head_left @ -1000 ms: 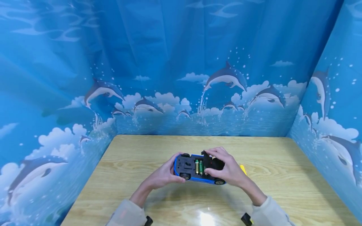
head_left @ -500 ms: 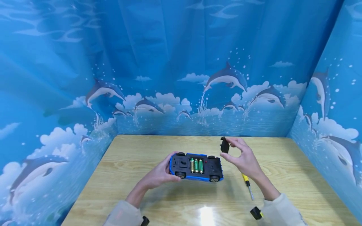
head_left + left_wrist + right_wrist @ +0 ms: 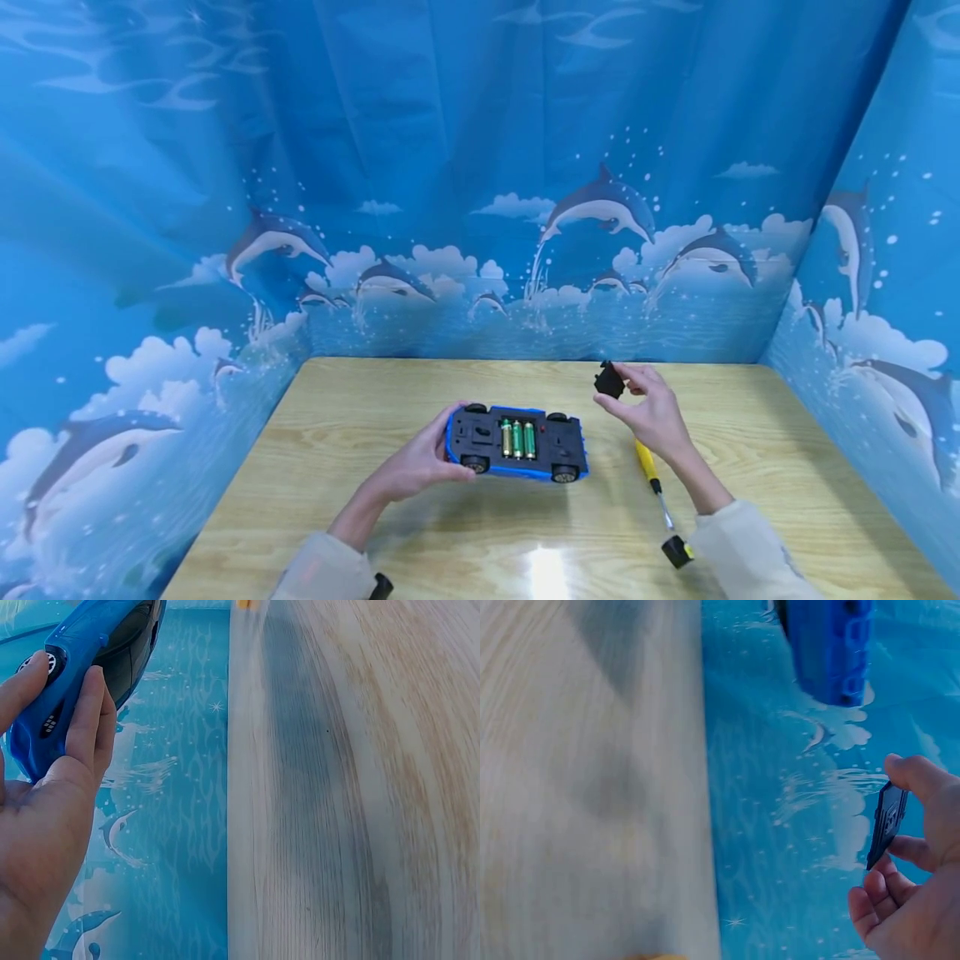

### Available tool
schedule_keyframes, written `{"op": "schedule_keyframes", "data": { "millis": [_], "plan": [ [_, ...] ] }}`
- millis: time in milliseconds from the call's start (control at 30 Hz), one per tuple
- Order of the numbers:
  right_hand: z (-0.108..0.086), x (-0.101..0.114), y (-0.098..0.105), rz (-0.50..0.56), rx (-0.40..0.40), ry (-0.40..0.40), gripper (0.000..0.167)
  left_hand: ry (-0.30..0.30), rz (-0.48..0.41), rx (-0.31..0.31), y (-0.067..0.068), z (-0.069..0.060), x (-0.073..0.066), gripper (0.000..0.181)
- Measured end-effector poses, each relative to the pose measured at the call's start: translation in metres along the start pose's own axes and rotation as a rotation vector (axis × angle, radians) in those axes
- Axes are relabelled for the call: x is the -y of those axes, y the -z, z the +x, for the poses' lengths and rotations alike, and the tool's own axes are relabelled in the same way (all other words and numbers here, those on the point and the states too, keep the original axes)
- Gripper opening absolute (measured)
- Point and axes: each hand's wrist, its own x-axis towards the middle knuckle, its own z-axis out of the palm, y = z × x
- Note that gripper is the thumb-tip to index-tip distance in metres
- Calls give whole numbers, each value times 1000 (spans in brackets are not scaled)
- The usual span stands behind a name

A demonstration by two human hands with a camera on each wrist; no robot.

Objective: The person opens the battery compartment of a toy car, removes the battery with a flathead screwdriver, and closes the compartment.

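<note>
A blue toy car (image 3: 517,444) is held above the table with its black underside facing the head camera. My left hand (image 3: 416,461) grips it by one end; in the left wrist view the thumb lies by a wheel (image 3: 51,664) and the fingers (image 3: 86,712) press its blue body. Three green and gold batteries (image 3: 518,439) lie side by side in the uncovered battery compartment. To the right of the car, my right hand (image 3: 657,417) pinches a small black battery cover (image 3: 609,380). This cover (image 3: 887,823) appears edge-on between thumb and finger in the right wrist view.
A yellow-handled screwdriver (image 3: 648,467) lies on the wooden table (image 3: 360,400) below my right hand, its metal shaft toward me. Blue dolphin-print curtains (image 3: 480,208) enclose the back and sides.
My right hand has moved the battery cover up and right, away from the car, uncovering the batteries and screwdriver. The car and left hand have shifted slightly left.
</note>
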Motion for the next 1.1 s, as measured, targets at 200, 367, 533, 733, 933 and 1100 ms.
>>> {"op": "schedule_keyframes", "data": {
  "millis": [200,367,533,733,933,1100],
  "plan": [
    [3,-13,-14,-34,34,-64,65,16,12,-8,1,0,1,109],
    [4,-18,-27,-60,59,-116,67,13,13,-3,1,-1,3,108],
    [5,-22,-37,-72,68,-156,68,12,-4,2,2,-1,4,107],
    [7,-26,-46,-91,81,-197,67,-1,-11,12,1,-1,4,106],
    [7,-27,-55,-91,96,-242,68,-17,-16,20,0,-2,6,106],
    [8,-30,-63,-105,74,-234,64,-15,-30,23,0,-2,7,107]
  ]
}}
